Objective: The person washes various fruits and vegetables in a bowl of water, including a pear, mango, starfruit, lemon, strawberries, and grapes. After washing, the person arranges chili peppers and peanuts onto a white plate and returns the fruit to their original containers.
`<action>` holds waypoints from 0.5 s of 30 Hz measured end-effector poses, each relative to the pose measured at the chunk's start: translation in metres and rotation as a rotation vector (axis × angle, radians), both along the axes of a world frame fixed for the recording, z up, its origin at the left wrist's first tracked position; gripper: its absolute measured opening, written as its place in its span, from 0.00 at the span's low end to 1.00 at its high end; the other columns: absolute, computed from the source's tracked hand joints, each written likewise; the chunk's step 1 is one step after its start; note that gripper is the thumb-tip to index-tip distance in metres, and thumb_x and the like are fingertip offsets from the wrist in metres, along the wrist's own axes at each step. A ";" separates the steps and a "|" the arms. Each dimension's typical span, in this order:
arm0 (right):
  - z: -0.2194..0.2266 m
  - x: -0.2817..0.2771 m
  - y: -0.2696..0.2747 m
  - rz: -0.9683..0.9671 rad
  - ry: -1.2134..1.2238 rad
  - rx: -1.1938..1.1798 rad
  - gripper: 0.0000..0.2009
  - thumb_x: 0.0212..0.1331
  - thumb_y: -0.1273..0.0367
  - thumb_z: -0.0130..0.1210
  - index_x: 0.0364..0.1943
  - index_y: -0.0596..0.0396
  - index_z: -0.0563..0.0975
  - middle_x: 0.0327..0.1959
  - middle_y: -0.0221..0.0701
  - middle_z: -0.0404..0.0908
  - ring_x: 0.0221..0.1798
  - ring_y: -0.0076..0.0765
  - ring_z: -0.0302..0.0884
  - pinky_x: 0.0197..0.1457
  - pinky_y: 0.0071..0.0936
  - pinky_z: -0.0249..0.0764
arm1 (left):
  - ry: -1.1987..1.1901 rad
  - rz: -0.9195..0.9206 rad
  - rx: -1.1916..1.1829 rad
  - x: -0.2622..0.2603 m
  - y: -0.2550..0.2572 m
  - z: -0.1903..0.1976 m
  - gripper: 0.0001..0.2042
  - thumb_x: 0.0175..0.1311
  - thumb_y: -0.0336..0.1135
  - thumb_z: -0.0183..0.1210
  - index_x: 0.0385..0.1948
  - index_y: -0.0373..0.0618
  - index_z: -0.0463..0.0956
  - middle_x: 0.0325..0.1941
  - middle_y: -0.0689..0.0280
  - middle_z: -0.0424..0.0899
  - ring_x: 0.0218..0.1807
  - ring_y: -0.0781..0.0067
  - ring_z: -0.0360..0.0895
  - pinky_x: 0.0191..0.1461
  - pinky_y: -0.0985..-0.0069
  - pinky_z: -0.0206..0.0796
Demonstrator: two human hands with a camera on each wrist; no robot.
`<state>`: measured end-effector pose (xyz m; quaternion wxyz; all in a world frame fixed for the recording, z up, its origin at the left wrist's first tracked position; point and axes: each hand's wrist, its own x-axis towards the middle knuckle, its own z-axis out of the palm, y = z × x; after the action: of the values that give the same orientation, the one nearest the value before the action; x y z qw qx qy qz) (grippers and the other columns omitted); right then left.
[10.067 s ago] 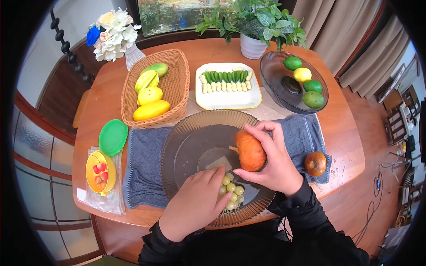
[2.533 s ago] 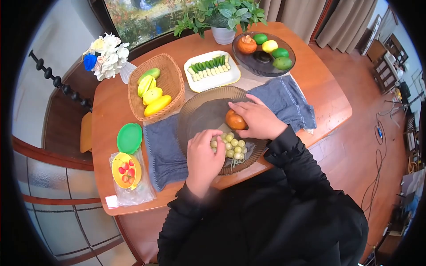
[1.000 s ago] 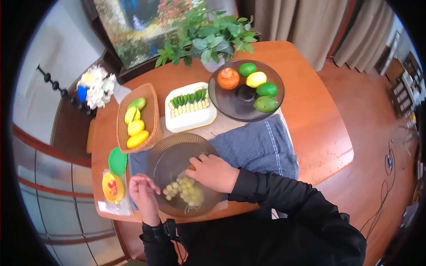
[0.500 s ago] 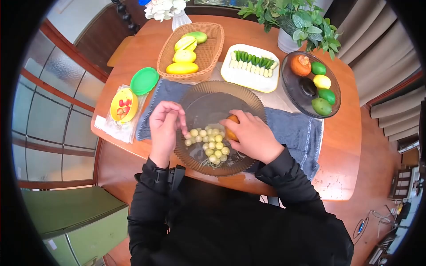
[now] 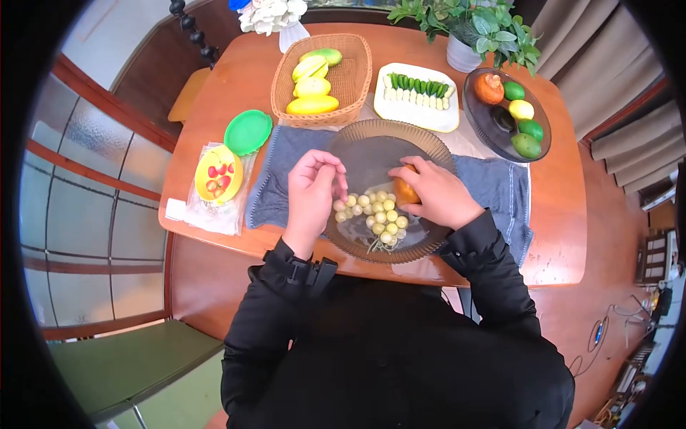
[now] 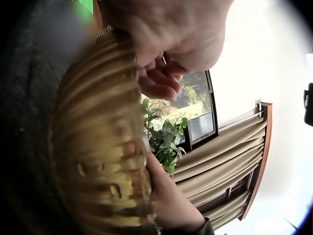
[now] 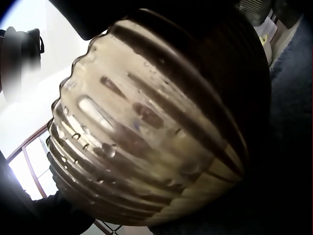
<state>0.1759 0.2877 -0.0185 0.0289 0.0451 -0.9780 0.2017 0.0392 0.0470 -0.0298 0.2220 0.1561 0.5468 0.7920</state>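
A ribbed, smoky glass bowl stands on a blue towel, with pale green grapes inside near its front. My right hand grips an orange-brown round fruit at the bowl's right side. Over the left rim, my left hand has its fingers curled beside the leftmost grapes; whether a grape is pinched there is hidden. In the left wrist view the left hand hangs above the bowl's ribbed wall. The bowl's wet wall fills the right wrist view, which hides the right hand.
Behind the bowl are a wicker basket of yellow and green fruit, a white tray of small vegetables, and a dark plate of fruit. At left lie a green lid and a yellow bowl of red fruit.
An orange-red fruit went from my right hand to the dark plate, and the brown one from the towel into the bowl. My left hand has moved off the grapes' middle to the left rim.
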 end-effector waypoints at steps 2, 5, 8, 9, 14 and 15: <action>0.000 -0.001 -0.003 -0.007 -0.024 -0.012 0.35 0.56 0.67 0.76 0.71 0.43 0.76 0.71 0.41 0.74 0.68 0.57 0.80 0.71 0.49 0.78 | 0.016 -0.010 -0.002 0.002 0.000 -0.001 0.04 0.80 0.23 0.52 0.44 0.40 0.77 0.41 0.63 0.83 0.33 0.75 0.80 0.31 0.73 0.77; -0.008 -0.003 -0.002 0.017 -0.002 -0.040 0.34 0.56 0.69 0.74 0.71 0.46 0.76 0.71 0.45 0.73 0.70 0.61 0.78 0.73 0.50 0.78 | 0.008 0.001 0.012 0.002 -0.001 -0.001 0.04 0.80 0.23 0.52 0.44 0.41 0.77 0.42 0.63 0.82 0.33 0.75 0.80 0.31 0.73 0.77; -0.009 -0.005 -0.007 0.022 -0.024 -0.071 0.34 0.56 0.70 0.72 0.71 0.49 0.75 0.73 0.50 0.70 0.73 0.65 0.74 0.75 0.51 0.76 | 0.000 -0.006 0.025 0.001 -0.001 -0.001 0.05 0.80 0.23 0.51 0.45 0.41 0.77 0.42 0.62 0.82 0.33 0.75 0.79 0.32 0.72 0.77; -0.007 -0.007 -0.007 0.019 -0.018 -0.069 0.34 0.56 0.70 0.72 0.71 0.49 0.75 0.73 0.50 0.70 0.73 0.65 0.74 0.75 0.51 0.76 | 0.006 -0.009 0.028 0.000 -0.001 -0.001 0.05 0.80 0.23 0.51 0.45 0.41 0.77 0.42 0.62 0.82 0.33 0.75 0.79 0.32 0.72 0.77; -0.001 -0.004 -0.013 0.066 -0.130 -0.058 0.37 0.59 0.71 0.68 0.76 0.50 0.71 0.79 0.54 0.62 0.79 0.71 0.64 0.82 0.53 0.70 | -0.001 -0.012 0.028 0.000 -0.001 -0.004 0.05 0.80 0.23 0.51 0.45 0.41 0.77 0.42 0.62 0.82 0.33 0.75 0.79 0.32 0.72 0.76; -0.001 -0.002 -0.014 0.062 -0.131 -0.060 0.37 0.59 0.71 0.68 0.76 0.50 0.71 0.79 0.54 0.62 0.79 0.71 0.64 0.82 0.53 0.70 | -0.002 -0.016 0.027 0.000 0.000 -0.004 0.05 0.80 0.23 0.51 0.45 0.41 0.77 0.42 0.62 0.82 0.33 0.75 0.79 0.32 0.72 0.76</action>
<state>0.1741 0.2735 -0.0195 -0.0400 0.0613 -0.9695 0.2340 0.0391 0.0467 -0.0333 0.2268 0.1627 0.5345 0.7977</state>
